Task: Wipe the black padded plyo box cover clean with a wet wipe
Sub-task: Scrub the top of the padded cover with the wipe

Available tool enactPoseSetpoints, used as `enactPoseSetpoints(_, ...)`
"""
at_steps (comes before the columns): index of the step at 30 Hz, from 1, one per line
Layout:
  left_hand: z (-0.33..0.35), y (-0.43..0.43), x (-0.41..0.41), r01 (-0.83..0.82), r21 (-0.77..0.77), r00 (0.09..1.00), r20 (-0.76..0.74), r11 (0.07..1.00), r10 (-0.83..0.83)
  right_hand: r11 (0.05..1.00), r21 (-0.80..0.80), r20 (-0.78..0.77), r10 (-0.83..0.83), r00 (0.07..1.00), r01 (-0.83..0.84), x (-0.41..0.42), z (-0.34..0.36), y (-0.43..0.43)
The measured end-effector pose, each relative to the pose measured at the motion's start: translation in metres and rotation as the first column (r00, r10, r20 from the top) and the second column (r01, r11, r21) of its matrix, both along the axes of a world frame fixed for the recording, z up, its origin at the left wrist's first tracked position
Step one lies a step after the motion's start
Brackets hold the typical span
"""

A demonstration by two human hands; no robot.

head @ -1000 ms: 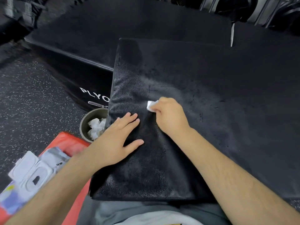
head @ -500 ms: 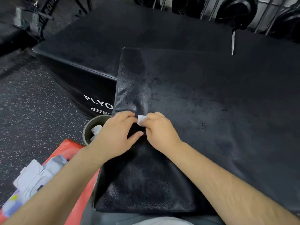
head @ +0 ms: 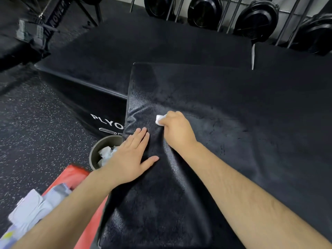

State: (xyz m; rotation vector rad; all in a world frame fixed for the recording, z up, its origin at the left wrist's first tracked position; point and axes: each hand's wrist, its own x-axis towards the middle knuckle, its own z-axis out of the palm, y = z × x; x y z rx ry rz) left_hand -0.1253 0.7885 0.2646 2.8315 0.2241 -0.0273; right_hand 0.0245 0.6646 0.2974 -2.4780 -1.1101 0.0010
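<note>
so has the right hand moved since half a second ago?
Yes. The right hand and wet wipe have slid up the cover, away from the person: then level with the bin rim, now beyond it.

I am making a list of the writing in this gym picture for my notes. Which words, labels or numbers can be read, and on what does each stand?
"PLYO": white letters on the side of the black box; what follows is hidden behind the padded cover.
White letters on the black band at top left: upside down and blurred, not readable.
Print on the wipes pack: too blurred to read.
</note>
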Motion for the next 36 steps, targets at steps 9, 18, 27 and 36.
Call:
enactPoseSetpoints(9,-0.006,0.0,-0.004,0.003,-0.011,0.998,0.061,1.0,-0.002,0.998,-0.062,-0.017,0.022,1.0,-0.023,-0.012,-0.006,-0.014)
enactPoseSetpoints(18,0.026,0.027,0.056,-0.027,0.006,0.994,0.109,1.0,0.026,0.984,-0.174,0.075,0.062,0.995,-0.048,-0.008,0.013,-0.016)
enactPoseSetpoints(27,0.011,0.031,0.067,-0.057,-0.16,0.998,0.014,0.985,0.061,0.949,-0.299,0.073,0.124,0.99,-0.097,-0.014,-0.011,-0.035)
enactPoseSetpoints(36,0.005,0.033,0.069,-0.013,-0.113,0.998,0.057,0.993,0.02,0.956,-0.263,0.03,0.14,0.99,-0.127,-0.018,-0.001,-0.014)
